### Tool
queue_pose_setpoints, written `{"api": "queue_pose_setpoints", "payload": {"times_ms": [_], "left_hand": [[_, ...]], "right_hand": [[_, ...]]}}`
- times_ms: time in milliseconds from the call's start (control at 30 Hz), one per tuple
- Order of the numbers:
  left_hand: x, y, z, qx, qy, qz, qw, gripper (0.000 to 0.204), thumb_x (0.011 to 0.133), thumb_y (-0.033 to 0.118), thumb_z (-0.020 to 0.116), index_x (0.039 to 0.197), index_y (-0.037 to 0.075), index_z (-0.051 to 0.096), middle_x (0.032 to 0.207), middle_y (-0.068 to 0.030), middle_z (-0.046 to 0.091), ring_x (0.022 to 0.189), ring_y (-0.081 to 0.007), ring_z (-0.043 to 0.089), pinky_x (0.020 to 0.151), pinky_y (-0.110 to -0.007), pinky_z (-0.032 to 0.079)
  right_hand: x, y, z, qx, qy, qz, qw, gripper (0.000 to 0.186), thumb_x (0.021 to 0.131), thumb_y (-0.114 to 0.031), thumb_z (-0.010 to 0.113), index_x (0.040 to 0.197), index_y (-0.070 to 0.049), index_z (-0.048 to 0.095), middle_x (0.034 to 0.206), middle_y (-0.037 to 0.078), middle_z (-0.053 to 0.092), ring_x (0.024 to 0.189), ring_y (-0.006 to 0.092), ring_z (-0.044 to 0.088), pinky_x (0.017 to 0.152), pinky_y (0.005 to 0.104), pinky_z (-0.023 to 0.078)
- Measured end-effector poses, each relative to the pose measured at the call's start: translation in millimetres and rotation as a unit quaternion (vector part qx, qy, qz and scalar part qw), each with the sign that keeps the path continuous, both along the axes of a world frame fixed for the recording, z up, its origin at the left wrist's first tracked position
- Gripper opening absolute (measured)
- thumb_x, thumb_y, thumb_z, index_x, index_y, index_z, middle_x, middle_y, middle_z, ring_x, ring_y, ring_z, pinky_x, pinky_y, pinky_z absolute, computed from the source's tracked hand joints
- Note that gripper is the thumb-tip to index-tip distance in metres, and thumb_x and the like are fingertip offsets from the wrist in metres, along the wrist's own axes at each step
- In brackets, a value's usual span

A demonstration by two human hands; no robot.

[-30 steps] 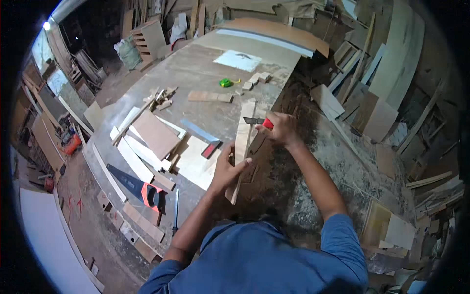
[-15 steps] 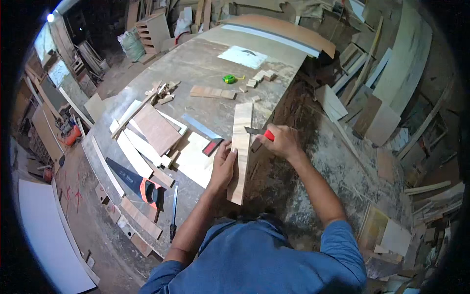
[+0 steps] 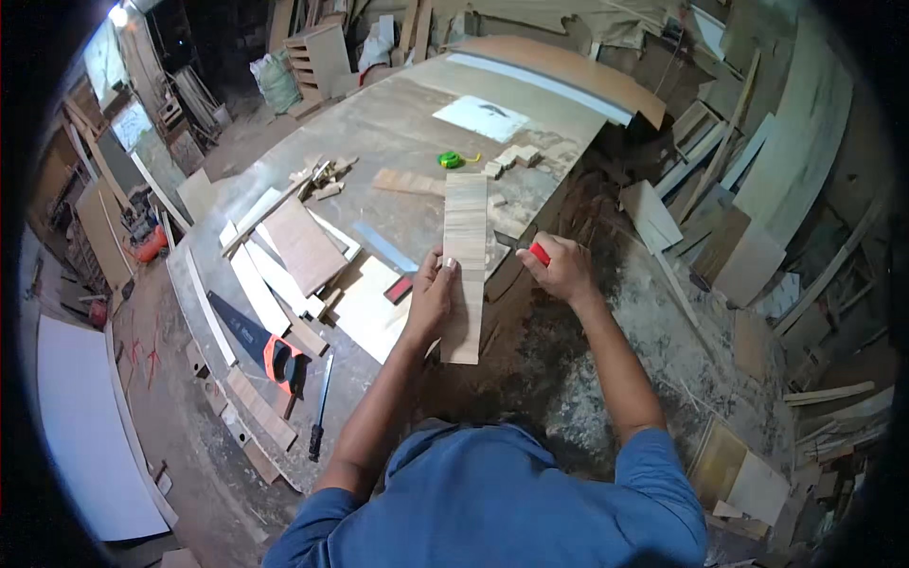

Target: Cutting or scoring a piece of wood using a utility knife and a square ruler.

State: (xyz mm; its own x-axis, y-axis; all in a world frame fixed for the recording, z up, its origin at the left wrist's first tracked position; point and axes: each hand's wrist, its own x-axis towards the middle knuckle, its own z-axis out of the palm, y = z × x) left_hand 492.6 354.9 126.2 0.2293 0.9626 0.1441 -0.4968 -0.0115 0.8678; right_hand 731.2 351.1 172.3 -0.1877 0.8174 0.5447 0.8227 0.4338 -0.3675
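Note:
A long narrow strip of light wood veneer (image 3: 464, 237) lies along the edge of the big workbench (image 3: 398, 123), its near end hanging past the edge. My left hand (image 3: 431, 298) presses flat on the strip's left side, about two thirds of the way down. To the right of the strip, my right hand (image 3: 563, 270) grips a small red-handled tool (image 3: 538, 252), its tip pointing toward the strip's right edge. The blade itself is hidden by my fingers.
On the bench lie a green tape measure (image 3: 452, 160), small wood blocks (image 3: 511, 156), a white sheet (image 3: 481, 117), flat offcuts (image 3: 303, 246), a hand saw with an orange handle (image 3: 265, 346) and a chisel (image 3: 320, 402). Scrap boards (image 3: 739, 237) pile up on the right.
The strip has swung from a slant to lie straight along the bench edge. My left hand slid up onto it; my right hand with the red tool dropped back from its top right.

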Motion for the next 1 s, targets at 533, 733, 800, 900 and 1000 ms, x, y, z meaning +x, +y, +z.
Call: {"api": "queue_pose_setpoints", "payload": {"times_ms": [533, 733, 800, 900, 1000], "left_hand": [[101, 11, 39, -0.006, -0.075, 0.106, 0.991, 0.026, 0.100, 0.016, 0.048, 0.120, 0.000, 0.053, 0.107, -0.0056, 0.063, 0.093, -0.0119, 0.059, 0.085, -0.025, 0.046], [120, -9, 26, 0.010, -0.033, 0.113, 0.993, 0.029, 0.101, 0.017, 0.044, 0.122, -0.001, 0.052, 0.110, -0.0089, 0.062, 0.101, -0.0126, 0.056, 0.090, -0.027, 0.043], [120, -19, 27, 0.009, 0.027, 0.119, 0.992, 0.029, 0.101, 0.018, 0.043, 0.121, -0.001, 0.053, 0.108, -0.0086, 0.062, 0.099, -0.0125, 0.056, 0.088, -0.027, 0.043], [113, -25, 9, -0.010, 0.097, 0.137, 0.986, 0.029, 0.101, 0.019, 0.043, 0.121, 0.000, 0.053, 0.105, -0.0082, 0.063, 0.095, -0.0131, 0.056, 0.084, -0.027, 0.044], [118, -36, -1, 0.004, 0.090, 0.139, 0.986, 0.031, 0.101, 0.019, 0.043, 0.120, -0.003, 0.053, 0.103, -0.0087, 0.064, 0.094, -0.0144, 0.056, 0.084, -0.028, 0.045]], "right_hand": [[55, -59, 9, 0.037, -0.143, 0.163, 0.975, 0.051, 0.080, -0.059, 0.065, 0.073, -0.010, 0.052, 0.065, 0.009, 0.057, 0.057, 0.0305, 0.061, 0.049, 0.0428, 0.047], [82, -37, 10, 0.030, -0.132, 0.126, 0.983, 0.049, 0.082, -0.057, 0.064, 0.074, -0.010, 0.052, 0.066, 0.009, 0.057, 0.059, 0.0304, 0.061, 0.050, 0.0433, 0.047], [85, -41, 6, 0.015, -0.129, 0.126, 0.983, 0.050, 0.082, -0.058, 0.064, 0.074, -0.010, 0.052, 0.065, 0.009, 0.056, 0.059, 0.0295, 0.061, 0.049, 0.0419, 0.047], [78, -62, 2, 0.010, -0.181, 0.175, 0.968, 0.051, 0.081, -0.059, 0.064, 0.071, -0.010, 0.051, 0.063, 0.009, 0.056, 0.058, 0.0287, 0.061, 0.049, 0.0405, 0.047], [86, -63, -6, 0.018, -0.168, 0.195, 0.966, 0.052, 0.080, -0.060, 0.064, 0.069, -0.011, 0.051, 0.062, 0.008, 0.056, 0.056, 0.0283, 0.060, 0.048, 0.0396, 0.047]]}}
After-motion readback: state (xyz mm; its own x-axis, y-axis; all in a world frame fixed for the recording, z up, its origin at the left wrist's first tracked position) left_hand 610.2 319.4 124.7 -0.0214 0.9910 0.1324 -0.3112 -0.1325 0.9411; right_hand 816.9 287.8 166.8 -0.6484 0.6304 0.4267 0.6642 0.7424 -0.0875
